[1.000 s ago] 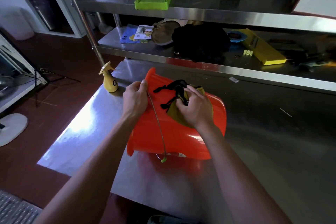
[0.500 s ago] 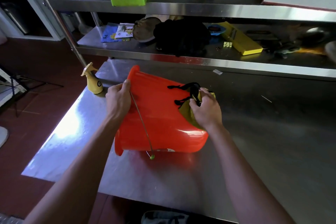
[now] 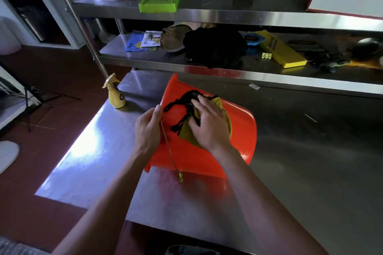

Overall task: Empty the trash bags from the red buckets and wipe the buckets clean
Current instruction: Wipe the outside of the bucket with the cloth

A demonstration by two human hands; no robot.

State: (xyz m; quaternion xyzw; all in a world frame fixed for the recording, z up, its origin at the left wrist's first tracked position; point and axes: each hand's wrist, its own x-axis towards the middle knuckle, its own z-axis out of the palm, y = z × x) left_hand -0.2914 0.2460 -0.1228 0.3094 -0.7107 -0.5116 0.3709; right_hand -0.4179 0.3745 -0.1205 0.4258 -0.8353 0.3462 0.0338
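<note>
A red bucket (image 3: 207, 141) is laid on its side on the steel table (image 3: 290, 172), its rim turned to the left and its base to the right; its wire handle (image 3: 169, 147) is seen hanging down across the wall. The rim is gripped by the left hand (image 3: 148, 128), fingers curled over the edge; a yellow cloth (image 3: 207, 122) with black strings (image 3: 182, 107) is pressed flat against the upturned wall by the right hand (image 3: 209, 124), fingers spread and straight. The hands are held close together, both on the bucket; a yellow spray bottle (image 3: 115, 94) is stood on the table, to the left of the rim and apart from it.
</note>
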